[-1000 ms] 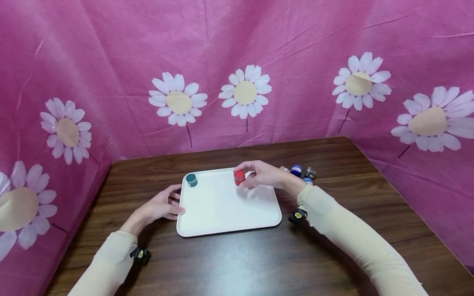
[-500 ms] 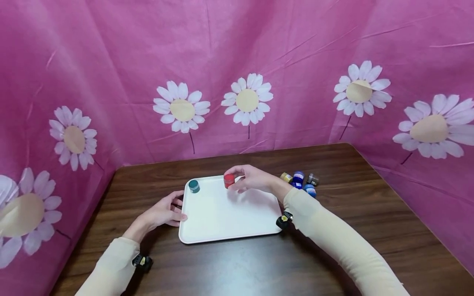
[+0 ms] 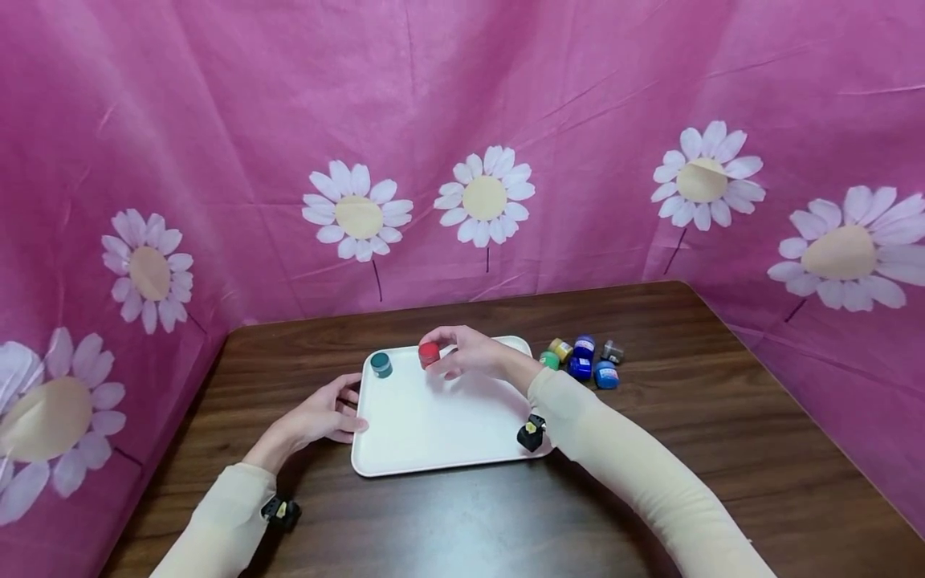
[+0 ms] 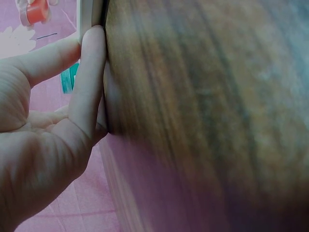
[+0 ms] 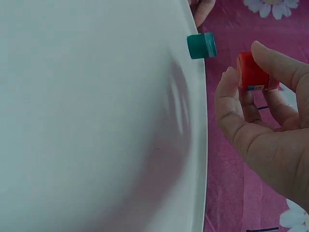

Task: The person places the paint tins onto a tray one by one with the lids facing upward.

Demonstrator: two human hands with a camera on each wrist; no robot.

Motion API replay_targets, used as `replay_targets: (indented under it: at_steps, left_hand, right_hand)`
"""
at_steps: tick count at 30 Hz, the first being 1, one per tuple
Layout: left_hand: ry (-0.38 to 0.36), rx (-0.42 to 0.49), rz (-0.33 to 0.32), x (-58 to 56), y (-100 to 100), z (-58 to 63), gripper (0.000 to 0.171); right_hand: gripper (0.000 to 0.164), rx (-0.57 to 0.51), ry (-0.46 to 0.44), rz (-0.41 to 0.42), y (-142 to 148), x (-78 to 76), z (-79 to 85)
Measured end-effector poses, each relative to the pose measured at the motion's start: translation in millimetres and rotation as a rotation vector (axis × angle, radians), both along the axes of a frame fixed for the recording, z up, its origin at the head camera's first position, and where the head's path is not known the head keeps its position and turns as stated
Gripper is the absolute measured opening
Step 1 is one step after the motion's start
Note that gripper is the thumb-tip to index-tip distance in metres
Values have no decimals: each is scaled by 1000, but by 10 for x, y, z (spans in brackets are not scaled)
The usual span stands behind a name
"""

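My right hand pinches a small red paint jar between thumb and fingers, above the far part of a white tray. In the right wrist view the red jar shows a small label near its lower end. A dark green paint jar stands in the tray's far left corner, to the left of the red one. At the tray's left edge, my left hand rests its thumb and fingertips against the rim. The left wrist view shows those fingertips right at the tray edge.
Several more paint jars cluster on the wooden table beyond the tray's right side: light green, yellow, dark blue, lighter blue and a greyish one. A pink daisy-print cloth stands behind the table.
My right hand has moved left over the tray with the red jar, toward the green jar. More of the jars at right have come into view. The left hand stays at the rim.
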State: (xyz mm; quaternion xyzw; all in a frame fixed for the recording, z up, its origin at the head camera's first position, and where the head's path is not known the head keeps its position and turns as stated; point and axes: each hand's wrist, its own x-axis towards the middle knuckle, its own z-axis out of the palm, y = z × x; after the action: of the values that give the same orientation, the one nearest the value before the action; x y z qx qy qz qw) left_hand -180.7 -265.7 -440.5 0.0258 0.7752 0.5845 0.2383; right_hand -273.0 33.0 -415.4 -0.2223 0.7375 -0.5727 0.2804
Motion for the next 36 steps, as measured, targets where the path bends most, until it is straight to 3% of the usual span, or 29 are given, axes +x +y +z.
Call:
replay_targets:
  at_steps: [19, 36]
  left_hand:
    - [10, -23, -3, -31, -24, 17, 91]
    - [4, -12, -3, -20, -18, -3, 91]
  right_hand:
    - [46, 45, 27, -57, -137, -166, -168]
    - [48, 130, 70, -52, -214, -185, -220]
